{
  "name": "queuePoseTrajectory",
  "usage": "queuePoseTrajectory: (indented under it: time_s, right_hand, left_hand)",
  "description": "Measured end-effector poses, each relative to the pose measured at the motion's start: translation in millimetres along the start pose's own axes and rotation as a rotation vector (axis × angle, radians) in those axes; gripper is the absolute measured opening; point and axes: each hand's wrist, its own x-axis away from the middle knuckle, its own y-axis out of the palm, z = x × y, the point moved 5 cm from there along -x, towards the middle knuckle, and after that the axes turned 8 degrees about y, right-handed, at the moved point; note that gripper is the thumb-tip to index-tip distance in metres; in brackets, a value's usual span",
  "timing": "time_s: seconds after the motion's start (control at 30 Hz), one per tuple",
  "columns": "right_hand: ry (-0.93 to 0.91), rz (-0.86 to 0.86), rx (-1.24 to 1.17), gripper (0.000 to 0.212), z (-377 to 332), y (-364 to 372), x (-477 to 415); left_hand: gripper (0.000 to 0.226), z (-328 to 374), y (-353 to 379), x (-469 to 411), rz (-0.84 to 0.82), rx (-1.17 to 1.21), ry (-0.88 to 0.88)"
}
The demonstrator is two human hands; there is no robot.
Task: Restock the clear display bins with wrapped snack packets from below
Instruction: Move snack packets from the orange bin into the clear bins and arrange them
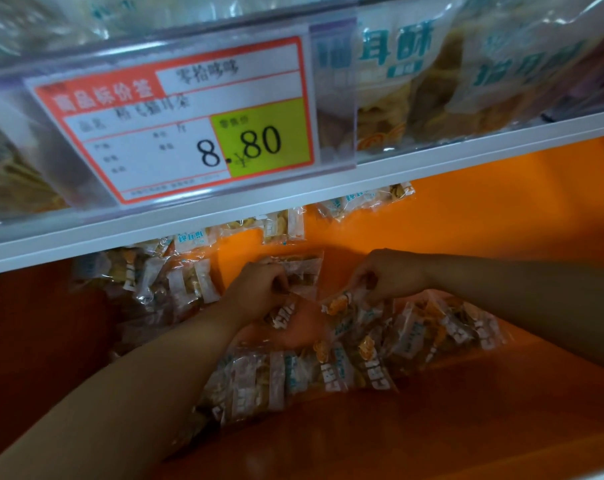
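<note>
1. Both arms are reaching in from the bottom corners toward the middle, over the orange shelf (501, 220).
2. The left hand (262, 289) is curling its fingers round one snack packet (283, 313).
3. The right hand (387, 275) is pinching a second packet (343, 301) by its edge.
4. A pile of packets (328, 372) is lying under the hands, with more at middle left. They are too blurry to count.
5. One clear display bin (338, 95) is sitting across the top, wearing one price tag (189, 123).
</note>
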Motion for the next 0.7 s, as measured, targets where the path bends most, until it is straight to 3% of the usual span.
queuePoseTrajectory:
  time_s: [0.17, 0.4, 0.57, 0.7]
  right_hand:
    - [-0.026, 0.082, 0.055, 0.026, -14.6, -12.9, 15.3]
    - [-0.114, 0.287, 0.07, 0.02, -54.1, -33.6, 68.8]
    - [-0.134, 0.378, 0.09, 0.028, -93.0, -38.7, 135.2]
    - [-0.203, 0.494, 0.144, 0.016, -125.5, -43.5, 199.4]
  left_hand:
    - [0.025, 6.0, -15.0, 13.2, -0.055, -0.043, -0.009]
    - [0.02, 46.6, -71.8, 59.4, 0.062, -0.09, -0.006]
    - [0.016, 90.7, -110.3, 106.3, 0.112, -0.192, 0.091]
    - [0.014, 134.8, -144.2, 154.0, 0.182, -0.289, 0.163]
